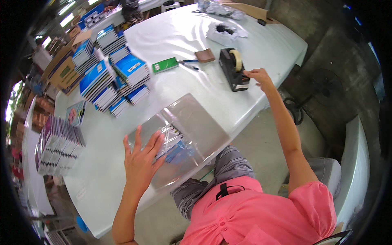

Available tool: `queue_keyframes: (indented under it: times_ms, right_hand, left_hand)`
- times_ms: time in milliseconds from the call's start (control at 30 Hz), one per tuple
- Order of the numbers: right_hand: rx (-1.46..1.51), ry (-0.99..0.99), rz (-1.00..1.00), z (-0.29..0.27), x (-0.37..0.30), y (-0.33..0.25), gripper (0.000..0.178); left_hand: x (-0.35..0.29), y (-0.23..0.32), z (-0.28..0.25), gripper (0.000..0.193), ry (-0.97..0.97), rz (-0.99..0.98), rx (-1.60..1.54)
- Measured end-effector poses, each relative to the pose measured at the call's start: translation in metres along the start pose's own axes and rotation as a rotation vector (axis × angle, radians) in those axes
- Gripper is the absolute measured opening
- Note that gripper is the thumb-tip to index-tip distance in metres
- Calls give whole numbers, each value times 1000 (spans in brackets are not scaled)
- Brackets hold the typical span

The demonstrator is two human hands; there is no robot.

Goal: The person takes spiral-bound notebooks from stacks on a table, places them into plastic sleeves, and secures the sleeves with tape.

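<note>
My left hand (143, 161) lies with its fingers spread on a clear plastic sheet (196, 112) at the table's near edge. Through or on the plastic shows a blue and white printed piece (179, 151), partly covered by my fingers; I cannot tell which layer it is in. Farther right, my right hand (260, 77) reaches to a black tape dispenser (234, 75) holding a roll of pale tape (235, 60). My thumb and forefinger are pinched together beside its front end. Whatever strip of tape they may hold is too small to make out.
Stacks of blue-covered notebooks (130, 69) stand at the left, near a cardboard box (64, 71) and a stack of dark-edged books (59, 143). A green box (165, 65), pens (191, 65) and a brown block (204, 55) lie beyond the plastic. A crumpled white bag (222, 34) sits farther back.
</note>
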State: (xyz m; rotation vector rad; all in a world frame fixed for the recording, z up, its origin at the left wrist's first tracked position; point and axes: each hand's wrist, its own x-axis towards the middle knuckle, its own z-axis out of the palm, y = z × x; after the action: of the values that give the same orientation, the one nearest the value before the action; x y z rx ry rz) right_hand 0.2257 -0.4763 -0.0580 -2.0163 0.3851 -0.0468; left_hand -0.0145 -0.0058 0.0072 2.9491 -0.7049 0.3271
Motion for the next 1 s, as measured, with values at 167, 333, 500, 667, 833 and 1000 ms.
queue_keyframes:
  times_ms: [167,333,500,667,833,1000]
  right_hand:
    - [149,-44,196,-5,-6,-12,47]
    - [514,-183,199,6,-10,6,39]
    - [964,34,60,30,-47,48,26]
    - [-122,344,-85,39,-76,23,19]
    - [282,-107,-127,77,-152,-31,21]
    - [535,-770,216,145,-277,-126,24]
  left_hand:
    - [4,7,-2,61,-19,-11,-20]
    - [4,6,1,62,-21,-24,-13]
    - [3,6,4,61,-4,-20,3]
    - [-3,3,-2,63,-43,-80,-17]
    - [2,4,6,64,-18,-37,-39]
    - [-4,0,6,60,24,-48,40]
